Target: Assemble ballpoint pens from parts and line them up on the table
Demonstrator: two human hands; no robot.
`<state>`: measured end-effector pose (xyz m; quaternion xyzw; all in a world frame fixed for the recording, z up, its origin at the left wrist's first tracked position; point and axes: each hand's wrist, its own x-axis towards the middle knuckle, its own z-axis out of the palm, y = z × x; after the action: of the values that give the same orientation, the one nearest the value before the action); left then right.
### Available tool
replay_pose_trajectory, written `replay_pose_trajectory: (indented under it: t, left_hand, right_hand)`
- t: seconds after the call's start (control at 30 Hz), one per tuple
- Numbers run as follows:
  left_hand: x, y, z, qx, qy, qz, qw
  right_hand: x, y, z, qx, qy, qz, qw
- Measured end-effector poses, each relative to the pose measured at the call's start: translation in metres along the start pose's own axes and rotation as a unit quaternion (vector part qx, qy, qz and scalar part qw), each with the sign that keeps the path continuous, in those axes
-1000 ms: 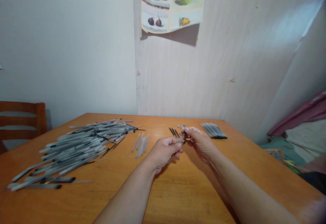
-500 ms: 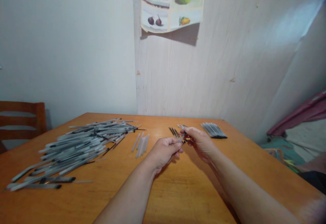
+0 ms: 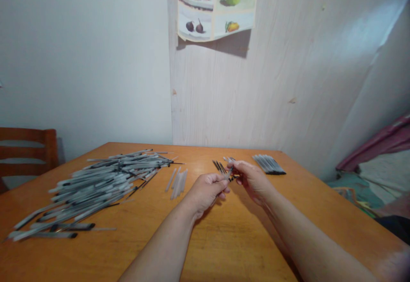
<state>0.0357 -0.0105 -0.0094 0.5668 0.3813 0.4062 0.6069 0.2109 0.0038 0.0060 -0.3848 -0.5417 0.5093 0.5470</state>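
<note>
My left hand [image 3: 209, 191] is closed in a pinch on a slim, pale pen [image 3: 228, 173] with a dark part. The fingers of my right hand [image 3: 251, 180] are closed on its far end, so both hands meet on it above the table. Fingers hide much of it. Just behind lie several thin black refills [image 3: 219, 166] side by side. Small black plugs [image 3: 233, 178] show under the right fingers. To the left of my hands, several clear pen barrels [image 3: 179, 183] lie in a loose row.
A large heap of pens [image 3: 109, 183] covers the left of the wooden table [image 3: 153, 239]. At the back right, finished-looking pens [image 3: 269, 164] lie in a neat row with dark ends toward me. A chair [image 3: 28, 151] stands left; a fruit poster [image 3: 218, 8] hangs on the wall.
My right fingers have shifted very slightly at the pen's far end. Both hands otherwise keep their place, and the things on the table lie as before.
</note>
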Motion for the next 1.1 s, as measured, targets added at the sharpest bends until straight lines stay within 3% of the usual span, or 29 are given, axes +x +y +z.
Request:
replay_pose_trajectory:
  t: [0.33,0.63,0.97,1.1]
  left_hand:
    - [0.002,-0.004,0.000,0.026,0.013,0.008,1.000]
    - [-0.004,0.005,0.000,-0.007,-0.009,-0.010,1.000]
    - [0.002,-0.005,0.000,0.015,0.034,0.005,0.999]
    - [-0.001,0.001,0.000,0.001,0.028,-0.008,1.000]
  right_hand:
    - [0.003,0.006,-0.001,-0.045,0.039,0.006,0.998]
    - [0.001,0.001,-0.004,-0.014,-0.023,0.005,1.000]
    - [0.003,0.004,0.003,-0.078,0.057,0.013,0.995]
    - [0.000,0.001,0.005,-0.055,0.045,0.026,0.997]
